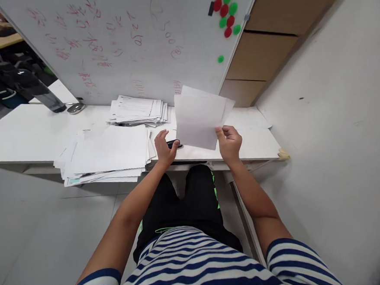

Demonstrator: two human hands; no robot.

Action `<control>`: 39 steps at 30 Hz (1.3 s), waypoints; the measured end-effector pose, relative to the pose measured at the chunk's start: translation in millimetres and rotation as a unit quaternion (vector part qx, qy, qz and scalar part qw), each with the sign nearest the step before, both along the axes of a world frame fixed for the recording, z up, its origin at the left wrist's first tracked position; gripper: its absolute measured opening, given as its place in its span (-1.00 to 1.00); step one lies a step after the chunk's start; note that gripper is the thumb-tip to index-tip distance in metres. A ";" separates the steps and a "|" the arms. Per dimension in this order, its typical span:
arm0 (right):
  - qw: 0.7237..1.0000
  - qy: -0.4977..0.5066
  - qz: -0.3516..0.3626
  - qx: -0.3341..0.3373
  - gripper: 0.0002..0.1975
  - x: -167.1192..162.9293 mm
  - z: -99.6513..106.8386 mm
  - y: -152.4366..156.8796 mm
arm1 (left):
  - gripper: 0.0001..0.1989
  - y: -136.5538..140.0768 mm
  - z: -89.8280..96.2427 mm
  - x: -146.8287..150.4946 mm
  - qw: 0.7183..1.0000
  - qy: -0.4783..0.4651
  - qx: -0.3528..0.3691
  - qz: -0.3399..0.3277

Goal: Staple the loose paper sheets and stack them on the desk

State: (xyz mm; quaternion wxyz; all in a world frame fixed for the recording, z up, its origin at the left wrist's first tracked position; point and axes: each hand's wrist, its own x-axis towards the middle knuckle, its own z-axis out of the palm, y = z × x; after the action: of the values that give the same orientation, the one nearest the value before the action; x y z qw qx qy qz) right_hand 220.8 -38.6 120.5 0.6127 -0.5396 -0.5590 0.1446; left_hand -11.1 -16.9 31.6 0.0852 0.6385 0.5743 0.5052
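Observation:
Several sheets of paper stand upright above the desk, pinched at their right edge between the thumb and fingers of my right hand. To their left, my left hand has its thumb and fingers apart, palm turned toward the sheets. A small black object shows between that thumb and the fingers, seemingly on the desk; its kind is unclear. Left of my left hand lies a large, uneven paper stack that juts past the desk's front edge. Behind it is a second stack of printed sheets.
A whiteboard with red writing and round magnets rises behind the white desk. At the back left are a dark bottle and a computer mouse. A wall bounds the right side. More paper lies at the back right.

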 end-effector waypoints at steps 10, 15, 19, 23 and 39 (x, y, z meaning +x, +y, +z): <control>0.998 0.047 0.032 -0.020 -0.51 10.2 -1.2 -30.7 | -0.55 -17.0 83.8 25.1 0.901 -0.398 -0.081 -0.151; 0.989 0.127 0.069 -0.035 -0.56 5.9 -3.9 -35.4 | -0.59 -22.8 88.0 14.6 0.901 -0.403 -0.088 -0.134; 0.976 0.171 0.127 -0.054 -0.64 -1.6 -9.1 -35.7 | -0.60 -30.3 89.2 14.3 0.922 -0.374 -0.045 -0.089; 0.966 0.200 0.145 -0.073 -0.61 -8.5 -12.3 -35.3 | -0.59 -36.7 89.6 17.2 0.939 -0.333 -0.030 -0.085; 0.937 0.250 0.142 -0.198 -0.52 -12.4 -63.7 14.8 | -0.52 29.6 34.6 46.8 0.882 -0.326 -0.245 -0.236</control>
State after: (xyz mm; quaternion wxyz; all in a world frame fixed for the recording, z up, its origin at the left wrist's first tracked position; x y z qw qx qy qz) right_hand 208.4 -23.8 56.8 0.5866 -0.5112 -0.4193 0.4677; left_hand 35.7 12.7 66.2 0.5378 0.5134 0.4520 0.4928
